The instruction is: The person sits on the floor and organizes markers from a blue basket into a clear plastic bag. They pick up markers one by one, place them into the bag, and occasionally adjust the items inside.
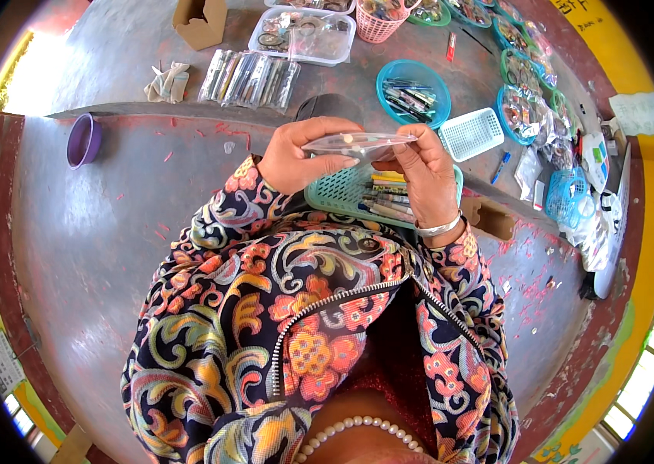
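**Clear plastic bag held between two hands above a basket of pens**

The clear plastic bag [358, 142] lies nearly edge-on to the view, at the centre, above a pale green basket [331, 190]. The left hand [296, 158] grips its left end, thumb below and fingers along the upper side. The right hand [429, 170] pinches the right end, fingers narrowed upon the film. Small coloured spots show on or in the bag; whether they are print or contents cannot be told, nor whether its mouth is open.

The film is likely light, limp and rather slippery; it should crease easily, so a firm pinch near each end of the rim would suit it best.

In the basket lie yellow and white pens [389, 203]. Beyond, on the grey counter, stand a blue basin [444, 87] of further pens and, just beside it, a white basket [470, 134]. Farther left lies a row of clear packets [249, 80] filled with pens. A purple basin [84, 141] stands well apart at left.
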Motion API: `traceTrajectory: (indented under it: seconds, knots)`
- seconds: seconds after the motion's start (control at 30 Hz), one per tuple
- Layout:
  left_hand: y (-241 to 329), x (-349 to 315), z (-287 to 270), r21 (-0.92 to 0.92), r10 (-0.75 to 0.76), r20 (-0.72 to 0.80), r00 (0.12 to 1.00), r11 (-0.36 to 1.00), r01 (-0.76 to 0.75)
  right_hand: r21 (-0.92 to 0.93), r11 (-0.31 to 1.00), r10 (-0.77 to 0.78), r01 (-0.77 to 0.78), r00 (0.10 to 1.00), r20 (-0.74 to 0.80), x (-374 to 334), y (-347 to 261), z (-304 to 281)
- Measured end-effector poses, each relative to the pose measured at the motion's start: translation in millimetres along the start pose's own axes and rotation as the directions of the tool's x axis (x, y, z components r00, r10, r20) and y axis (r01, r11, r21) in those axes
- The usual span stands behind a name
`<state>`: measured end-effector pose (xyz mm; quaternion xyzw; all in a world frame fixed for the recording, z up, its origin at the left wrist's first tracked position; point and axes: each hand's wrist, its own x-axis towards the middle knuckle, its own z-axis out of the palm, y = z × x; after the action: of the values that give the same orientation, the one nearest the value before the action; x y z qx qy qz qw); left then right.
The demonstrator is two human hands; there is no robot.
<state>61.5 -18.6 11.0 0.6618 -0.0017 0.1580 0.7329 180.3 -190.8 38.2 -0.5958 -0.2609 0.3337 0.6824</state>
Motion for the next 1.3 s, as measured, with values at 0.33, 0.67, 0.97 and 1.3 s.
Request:
traceTrajectory:
  seconds: [0.33, 0.67, 0.97, 1.3]
  knots:
    - [-22.5, 1.1, -13.7, 0.061, -0.019, 0.082, 0.996, 0.998, 0.014, -0.127, 0.987, 0.112, -0.102, 0.991, 0.076, -3.2, 9.5, -7.5]
    - [3.3, 4.4, -6.7, 0.155, 0.045, 0.15, 0.988, 0.985, -0.069, -0.123, 0.99, 0.075, -0.067, 0.995, 0.065, -5.9, 8.8, -13.9]
    - [3.9, 6.0, -1.3, 0.405, 0.247, 0.232, 0.941, 0.855, -0.324, -0.065, 0.996, 0.062, -0.06, 0.997, 0.044, -8.5, 15.1, -23.7]
    - [3.9, 12.0, 5.7, 0.492, 0.265, 0.262, 0.928, 0.791, -0.364, -0.047, 0.999, -0.02, 0.024, 0.996, 0.088, -11.4, 0.5, -41.0]
